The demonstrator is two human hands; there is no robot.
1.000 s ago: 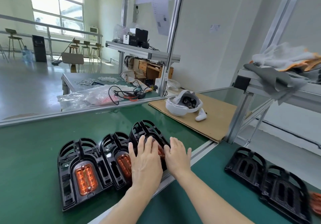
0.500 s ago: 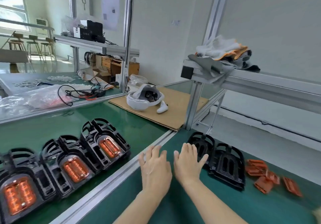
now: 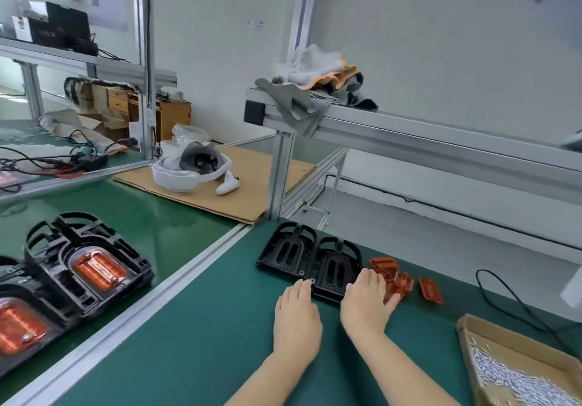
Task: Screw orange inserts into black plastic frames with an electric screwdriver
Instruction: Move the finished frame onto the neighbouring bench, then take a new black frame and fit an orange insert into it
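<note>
Two empty black plastic frames lie side by side on the green mat, the left one [image 3: 285, 253] and the right one [image 3: 335, 267]. My left hand [image 3: 296, 317] lies flat, fingertips at the near left corner of the right frame. My right hand [image 3: 367, 301] lies flat too, fingers over that frame's near right edge and reaching the loose orange inserts [image 3: 393, 276]. One more orange insert [image 3: 430, 289] lies apart to the right. Finished frames with orange inserts [image 3: 97, 267] sit on the conveyor at left. No electric screwdriver is in view.
A cardboard box of small screws [image 3: 516, 371] stands at the lower right, with a black cable [image 3: 516, 301] behind it. An aluminium rail [image 3: 163, 295] separates the mat from the conveyor. A white headset [image 3: 189, 169] rests on cardboard; gloves and cloth [image 3: 315, 81] lie on the upper beam.
My view and both hands have swung right, away from the finished frames on the conveyor, and my hands now reach the empty frames and the loose inserts.
</note>
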